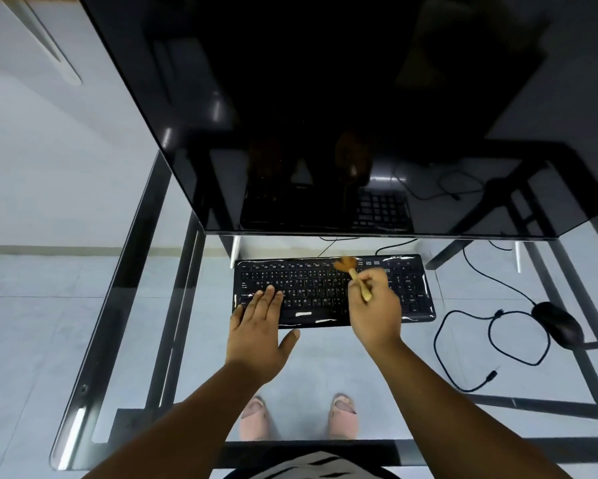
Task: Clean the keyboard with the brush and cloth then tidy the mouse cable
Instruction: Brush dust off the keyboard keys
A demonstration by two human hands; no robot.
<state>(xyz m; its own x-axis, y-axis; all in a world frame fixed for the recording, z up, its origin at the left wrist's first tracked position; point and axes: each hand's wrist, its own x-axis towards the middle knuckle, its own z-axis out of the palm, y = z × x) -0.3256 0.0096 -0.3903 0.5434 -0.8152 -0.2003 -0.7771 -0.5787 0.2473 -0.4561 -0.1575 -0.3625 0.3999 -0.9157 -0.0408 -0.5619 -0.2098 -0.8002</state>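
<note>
Glass desk (124,305), tiled floor; R hand (375,305) brush (354,276) on kbd (311,292)

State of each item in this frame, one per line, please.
keyboard: flat on the glass desk, being brushed.
brush: gripped, bristles on the top key row.
right hand: closed on the brush.
left hand: open, flat on the keys.
mouse: untouched.
mouse cable: loose loops.
monitor: dark.
</note>
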